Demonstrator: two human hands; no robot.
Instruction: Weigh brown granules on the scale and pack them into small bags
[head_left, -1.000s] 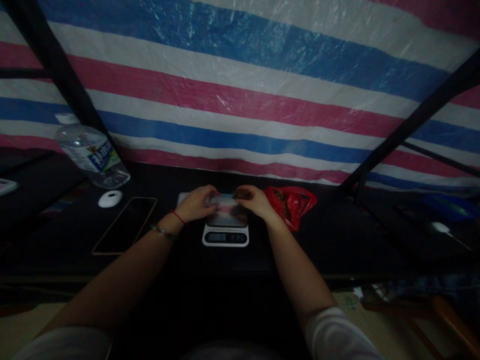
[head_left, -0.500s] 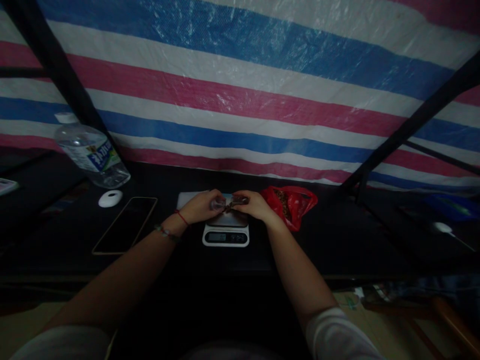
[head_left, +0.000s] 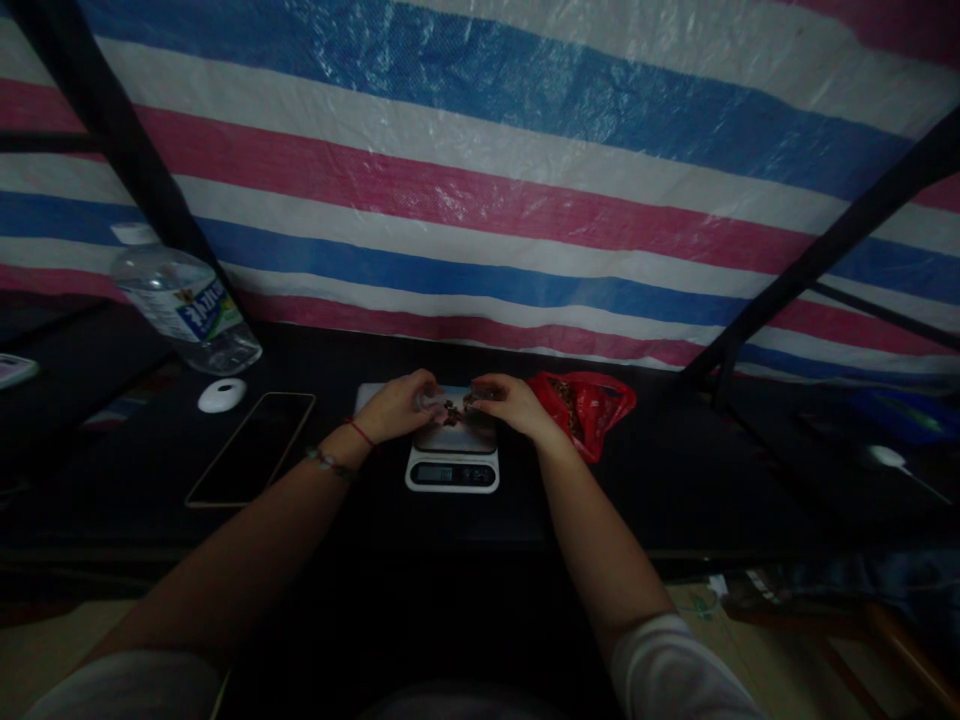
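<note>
A white kitchen scale (head_left: 454,486) with a metal plate stands on the dark desk in front of me. Small brown pieces (head_left: 451,412) lie on its plate, too small to name. My left hand (head_left: 401,405) is closed around a small clear container (head_left: 429,401) at the plate's left side. On the right, my right hand (head_left: 514,405) grips another small clear container (head_left: 482,390), with something dark showing in or behind it. Both containers are partly hidden by fingers. Beside my right hand, a red plastic bag (head_left: 598,405) lies open with brown bits (head_left: 564,398) inside.
Left of my arms are a phone (head_left: 251,450), a white rounded case (head_left: 222,395) and a large clear bottle (head_left: 187,305). A striped plastic sheet (head_left: 480,200) hangs behind the desk between dark metal bars. A white cable end (head_left: 886,456) lies far right.
My hands have moved slightly apart, widening the gap between the two clear containers. The brown pieces between them now show more plainly on the scale plate.
</note>
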